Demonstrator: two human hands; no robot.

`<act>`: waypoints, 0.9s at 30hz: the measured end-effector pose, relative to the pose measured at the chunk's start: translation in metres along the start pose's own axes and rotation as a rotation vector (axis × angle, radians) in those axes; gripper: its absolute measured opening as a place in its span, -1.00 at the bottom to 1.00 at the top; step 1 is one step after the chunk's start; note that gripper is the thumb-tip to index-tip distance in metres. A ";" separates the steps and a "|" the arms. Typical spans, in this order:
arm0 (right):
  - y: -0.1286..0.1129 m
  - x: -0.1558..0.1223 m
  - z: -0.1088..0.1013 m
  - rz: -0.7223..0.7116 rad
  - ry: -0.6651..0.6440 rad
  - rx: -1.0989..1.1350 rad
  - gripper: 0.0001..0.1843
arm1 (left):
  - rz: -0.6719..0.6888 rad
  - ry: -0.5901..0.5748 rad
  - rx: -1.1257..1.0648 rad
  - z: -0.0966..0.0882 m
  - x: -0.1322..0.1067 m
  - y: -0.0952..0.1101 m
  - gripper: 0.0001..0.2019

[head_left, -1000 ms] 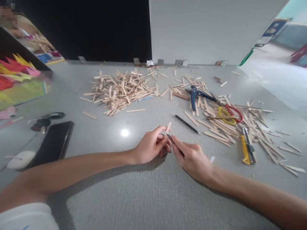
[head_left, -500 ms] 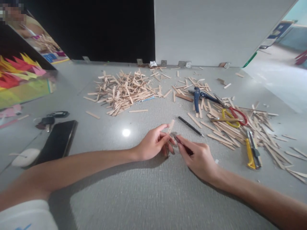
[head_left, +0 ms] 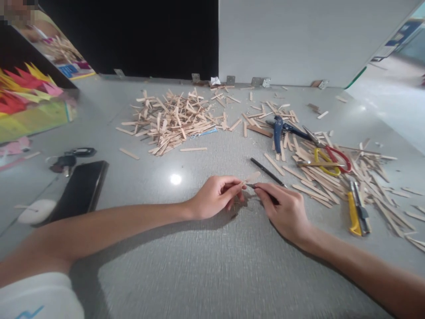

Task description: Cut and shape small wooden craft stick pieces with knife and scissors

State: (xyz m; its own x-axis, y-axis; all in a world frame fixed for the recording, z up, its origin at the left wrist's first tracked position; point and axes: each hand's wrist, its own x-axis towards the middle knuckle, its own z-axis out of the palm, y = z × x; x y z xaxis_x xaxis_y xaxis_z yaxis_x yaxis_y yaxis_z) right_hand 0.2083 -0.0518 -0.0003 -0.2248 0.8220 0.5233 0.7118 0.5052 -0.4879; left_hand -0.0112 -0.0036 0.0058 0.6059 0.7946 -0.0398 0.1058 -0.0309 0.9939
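Observation:
Pinched in the fingers of my left hand [head_left: 214, 198] is a small wooden craft stick [head_left: 253, 177], its free rounded end slanting up to the right. My right hand [head_left: 286, 212] has its thumb and forefinger closed on a small dark blade [head_left: 251, 186], whose tip meets the stick close to my left fingertips. Most of the blade is hidden by the fingers. Just beyond my right hand a slim black pen-like tool [head_left: 267, 171] lies on the grey table [head_left: 186, 279].
A heap of craft sticks [head_left: 175, 119] lies at the back. To the right are blue-handled cutters [head_left: 278, 133], red-and-yellow scissors [head_left: 337, 159], a yellow utility knife [head_left: 355, 215] and scattered sticks. A phone [head_left: 79, 190], keys [head_left: 63, 163] and a white mouse-like object [head_left: 36, 211] sit left.
The craft stick has tipped from nearly upright to slanting right, and the left fingers have closed more tightly around it. The blade now meets it from the right. The view has shifted slightly.

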 end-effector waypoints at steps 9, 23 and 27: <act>0.003 -0.002 0.002 0.033 -0.031 -0.007 -0.70 | 0.004 0.024 0.097 0.000 -0.002 0.002 -0.63; 0.004 -0.001 0.002 -0.015 -0.060 -0.021 -0.65 | -0.003 0.008 0.121 -0.001 -0.002 0.001 -0.61; 0.004 0.000 0.002 -0.040 -0.064 -0.035 -0.63 | -0.025 -0.020 0.077 -0.004 0.000 0.003 -0.62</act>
State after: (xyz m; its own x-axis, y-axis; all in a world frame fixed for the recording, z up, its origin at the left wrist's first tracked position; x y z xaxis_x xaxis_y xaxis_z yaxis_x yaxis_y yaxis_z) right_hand 0.2099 -0.0496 -0.0032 -0.2947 0.8172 0.4953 0.7238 0.5293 -0.4428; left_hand -0.0140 -0.0009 0.0088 0.6178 0.7834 -0.0677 0.1812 -0.0580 0.9817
